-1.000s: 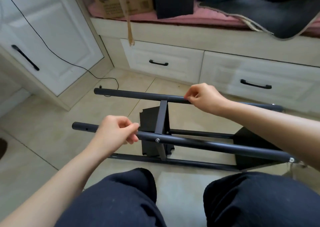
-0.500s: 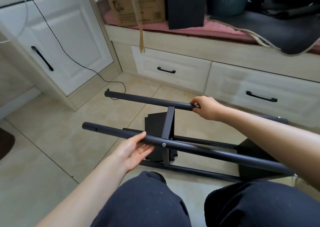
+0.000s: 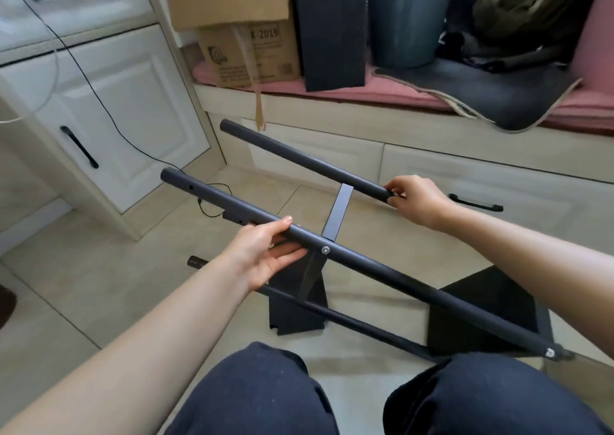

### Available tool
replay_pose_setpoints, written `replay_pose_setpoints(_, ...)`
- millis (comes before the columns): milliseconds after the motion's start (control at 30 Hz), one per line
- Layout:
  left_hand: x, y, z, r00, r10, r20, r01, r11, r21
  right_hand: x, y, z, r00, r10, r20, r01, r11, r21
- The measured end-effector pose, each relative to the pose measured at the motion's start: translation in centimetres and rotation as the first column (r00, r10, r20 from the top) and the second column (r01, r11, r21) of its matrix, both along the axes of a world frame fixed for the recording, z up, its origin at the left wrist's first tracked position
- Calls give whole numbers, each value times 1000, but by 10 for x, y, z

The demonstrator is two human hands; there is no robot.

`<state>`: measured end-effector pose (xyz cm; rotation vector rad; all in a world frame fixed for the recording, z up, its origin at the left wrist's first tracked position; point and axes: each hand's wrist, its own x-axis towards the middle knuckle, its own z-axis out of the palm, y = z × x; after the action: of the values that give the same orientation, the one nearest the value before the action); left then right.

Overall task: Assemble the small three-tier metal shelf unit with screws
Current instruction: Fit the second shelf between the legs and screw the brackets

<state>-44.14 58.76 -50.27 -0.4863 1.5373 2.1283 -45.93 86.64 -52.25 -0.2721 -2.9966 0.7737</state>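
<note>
Gripping the near post point(image 3: 382, 268) from below with the left hand point(image 3: 265, 255) and the far post point(image 3: 299, 159) with the right hand point(image 3: 415, 198), the person is tilting the part-built shelf frame point(image 3: 337, 212) off the floor point(image 3: 99, 285), seemingly turning it to fit the third tier, which needs screws.

Far tube point(image 3: 305, 162) right end hidden behind right hand point(image 3: 417, 198); box point(image 3: 232, 19) top cropped.
</note>
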Motion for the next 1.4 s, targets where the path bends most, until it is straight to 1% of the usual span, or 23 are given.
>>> replay_pose_setpoints(200, -21, 40, 49, 969, -171, -177, 140, 975, -175, 8, 34, 16, 995, -97, -22, 96, 995, -37)
replay_pose_setpoints(367, -30, 77, 77, 910, -293, -292, 220, 941, -258, 27, 61, 21, 989, -142, -35, 140, 988, -69)
replay_pose_setpoints(500, -27, 103, 87, 818, -434, -377, 298, 881, -368, 46, 81, 21, 971, -234, 36, 237, 953, -188)
replay_pose_setpoints(600, -24, 119, 90, 753, -515, -411, 347, 840, -417, 67, 94, 18, 963, -259, 73, 270, 932, -240)
replay_pose_setpoints(700, -20, 130, 93, 648, -622, -440, 386, 765, -515, 91, 102, 15, 957, -275, 90, 289, 920, -265)
replay_pose_setpoints(767, -16, 135, 92, 586, -666, -461, 415, 736, -536, 106, 105, 12, 950, -296, 103, 313, 904, -292)
replay_pose_setpoints(900, -11, 139, 86, 502, -732, -460, 424, 672, -607, 132, 104, -1, 938, -324, 123, 346, 872, -345)
replay_pose_setpoints(1033, -7, 128, 71, 418, -792, -444, 448, 605, -658, 152, 95, -20, 922, -353, 156, 385, 807, -448)
replay_pose_setpoints(1133, -2, 118, 62, 405, -808, -428, 444, 583, -681, 161, 85, -34, 912, -370, 179, 410, 787, -461)
replay_pose_setpoints(1300, 15, 110, 50, 432, -813, -390, 424, 565, -708, 177, 70, -51, 890, -405, 211, 454, 739, -497)
replay_pose_setpoints(1400, 26, 104, 45, 459, -816, -351, 411, 545, -731, 187, 63, -52, 897, -374, 237, 443, 771, -457)
